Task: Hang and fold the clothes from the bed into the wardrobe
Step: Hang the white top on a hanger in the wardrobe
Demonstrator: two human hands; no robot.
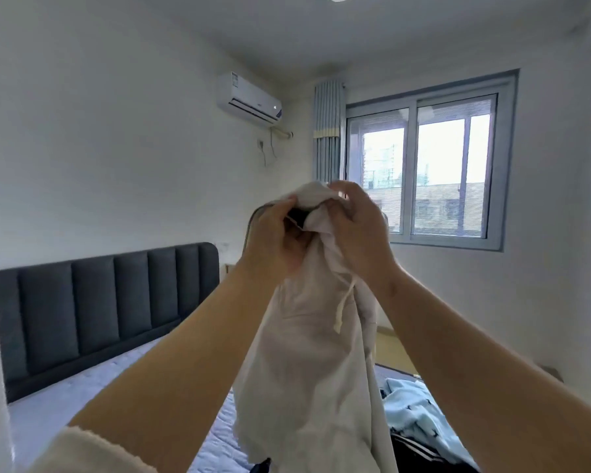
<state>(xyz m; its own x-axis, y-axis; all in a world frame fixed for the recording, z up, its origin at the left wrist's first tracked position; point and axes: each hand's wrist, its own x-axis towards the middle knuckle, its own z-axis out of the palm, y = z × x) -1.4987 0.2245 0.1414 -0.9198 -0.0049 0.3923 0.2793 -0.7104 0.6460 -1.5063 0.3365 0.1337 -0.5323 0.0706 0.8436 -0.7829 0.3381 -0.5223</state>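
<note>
A white garment point(307, 363) with a drawstring hangs in front of me, raised at chest height over the bed point(93, 401). My left hand point(273, 240) grips its bunched top edge, and a thin grey hanger wire shows beside that hand. My right hand point(355, 223) grips the same top edge from the right, fingers curled into the cloth. A light blue patterned garment point(413, 414) lies on the bed at lower right, with dark clothing point(420, 455) beside it. The wardrobe is not in view.
A dark grey padded headboard point(99, 308) stands against the left wall. An air conditioner point(249, 99) hangs high on that wall. A window point(423, 169) with a drawn-back curtain point(326, 131) fills the far wall. A strip of floor lies beyond the bed.
</note>
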